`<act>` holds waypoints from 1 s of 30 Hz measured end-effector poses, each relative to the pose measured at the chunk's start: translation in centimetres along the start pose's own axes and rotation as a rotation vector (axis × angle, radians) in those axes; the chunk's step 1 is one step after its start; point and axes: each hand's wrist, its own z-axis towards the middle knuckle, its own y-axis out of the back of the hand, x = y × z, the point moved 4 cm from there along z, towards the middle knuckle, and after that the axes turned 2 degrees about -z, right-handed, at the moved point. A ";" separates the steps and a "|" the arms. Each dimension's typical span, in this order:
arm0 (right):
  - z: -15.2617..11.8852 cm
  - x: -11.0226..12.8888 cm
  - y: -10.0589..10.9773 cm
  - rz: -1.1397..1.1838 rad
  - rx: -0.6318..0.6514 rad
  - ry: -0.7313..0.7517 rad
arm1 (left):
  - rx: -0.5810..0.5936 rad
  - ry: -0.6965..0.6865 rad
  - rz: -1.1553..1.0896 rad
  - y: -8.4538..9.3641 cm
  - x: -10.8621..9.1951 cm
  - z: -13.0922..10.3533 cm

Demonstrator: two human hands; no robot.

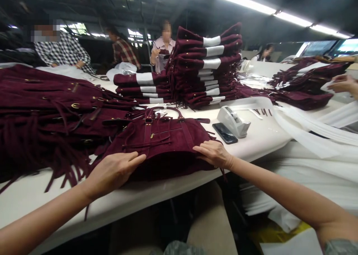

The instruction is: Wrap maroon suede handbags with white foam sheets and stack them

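A burgundy suede handbag lies on the white table in front of me, its handles pointing away. Buckled straps and a small zip cross its upper face. The near edge gapes into a dark opening. My left hand pinches that edge on the left, fingers pressed together. On the right, my right hand is closed on the same edge. Both thumbs are hidden. Just beyond my right hand lie a black phone and a grey tape dispenser.
Fringed burgundy bags pile up at left. Tall stacks of folded bags with white bands stand at the back, with another bag pile at right. White sheets hang beside the table. Several people work beyond; one person's hand reaches in at right.
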 end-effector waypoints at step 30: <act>-6.8 6.5 -2.2 -0.241 0.033 -0.272 | 0.286 0.050 0.394 -2.3 -3.2 -6.4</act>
